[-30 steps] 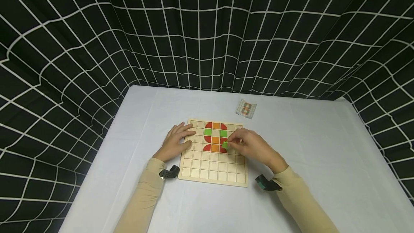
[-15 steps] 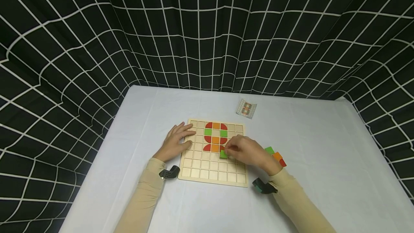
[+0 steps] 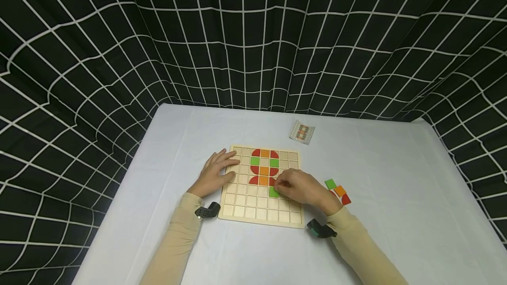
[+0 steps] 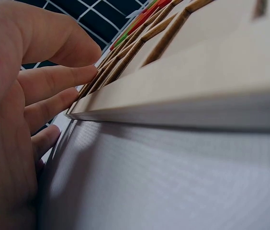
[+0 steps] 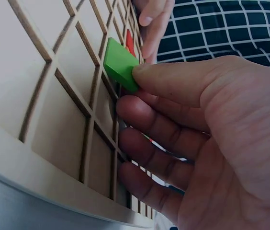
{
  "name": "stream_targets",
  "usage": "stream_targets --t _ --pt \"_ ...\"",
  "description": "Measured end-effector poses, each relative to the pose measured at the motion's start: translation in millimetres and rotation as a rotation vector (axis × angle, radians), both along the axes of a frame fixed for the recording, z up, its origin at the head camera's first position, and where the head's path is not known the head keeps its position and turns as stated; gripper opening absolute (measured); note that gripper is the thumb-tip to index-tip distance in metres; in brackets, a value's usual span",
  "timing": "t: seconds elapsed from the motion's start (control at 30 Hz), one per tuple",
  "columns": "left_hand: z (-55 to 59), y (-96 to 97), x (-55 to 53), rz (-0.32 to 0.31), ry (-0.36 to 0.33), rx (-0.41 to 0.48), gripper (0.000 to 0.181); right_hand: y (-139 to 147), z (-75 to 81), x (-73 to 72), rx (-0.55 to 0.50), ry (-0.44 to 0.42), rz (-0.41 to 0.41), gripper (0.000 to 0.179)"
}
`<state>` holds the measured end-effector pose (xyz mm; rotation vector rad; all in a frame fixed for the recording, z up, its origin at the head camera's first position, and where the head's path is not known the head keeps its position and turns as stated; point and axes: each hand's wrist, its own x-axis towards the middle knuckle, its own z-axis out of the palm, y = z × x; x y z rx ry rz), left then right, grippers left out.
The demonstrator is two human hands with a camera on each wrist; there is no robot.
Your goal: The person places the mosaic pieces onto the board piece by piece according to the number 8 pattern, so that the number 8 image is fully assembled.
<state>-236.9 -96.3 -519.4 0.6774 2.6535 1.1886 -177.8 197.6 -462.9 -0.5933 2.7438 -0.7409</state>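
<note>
A square wooden grid board (image 3: 251,212) lies on the table. My right hand (image 3: 301,187) pinches a green square tile (image 5: 120,64) between thumb and fingers. In the head view this tile overlaps a cell just below the lowest red piece of the right coloured column; in the right wrist view it leans at the cell's ridges. Red rounded pieces, orange squares (image 3: 264,171) and green squares (image 3: 255,161) fill part of the upper grid. My left hand (image 3: 215,173) rests with spread, fairly straight fingers at the board's left edge.
Several loose tiles, among them a green square (image 3: 330,184), an orange square (image 3: 339,191) and a red piece (image 3: 346,199), lie right of the board by my right wrist. A printed pattern card (image 3: 302,133) lies behind the board. A black gridded curtain (image 3: 253,47) surrounds the table.
My right hand has brought the green tile nearer to me, from over the lowest red piece to the cell below. The loose tiles at the right have come into view. My left hand stays put.
</note>
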Motion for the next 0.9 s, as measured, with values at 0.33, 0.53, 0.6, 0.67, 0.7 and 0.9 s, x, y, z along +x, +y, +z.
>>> stream_targets --t 0.33,0.53,0.6,0.67,0.7,0.9 --pt "2.0 -0.3 1.2 0.000 -0.002 0.006 0.041 -3.5 -2.3 0.9 0.020 0.037 -0.004 0.008" --pt "2.4 -0.4 1.1 0.000 0.002 0.007 0.041 -3.7 -3.8 2.0 0.026 0.040 -0.019 0.010" --pt "2.5 -0.3 1.0 -0.001 0.003 0.008 0.041 -4.0 -3.6 2.3 0.021 0.031 -0.028 0.009" --pt "2.4 -0.3 0.9 0.000 0.003 0.008 0.041 -4.0 -3.6 2.3 0.009 0.017 -0.037 0.007" --pt "2.4 -0.3 0.9 0.002 0.001 0.007 0.041 -3.6 -3.7 2.2 -0.003 0.009 -0.044 0.006" --pt "1.9 -0.7 0.8 0.004 -0.012 0.021 0.041 2.6 -1.5 3.0 -0.089 -0.038 -0.091 0.009"
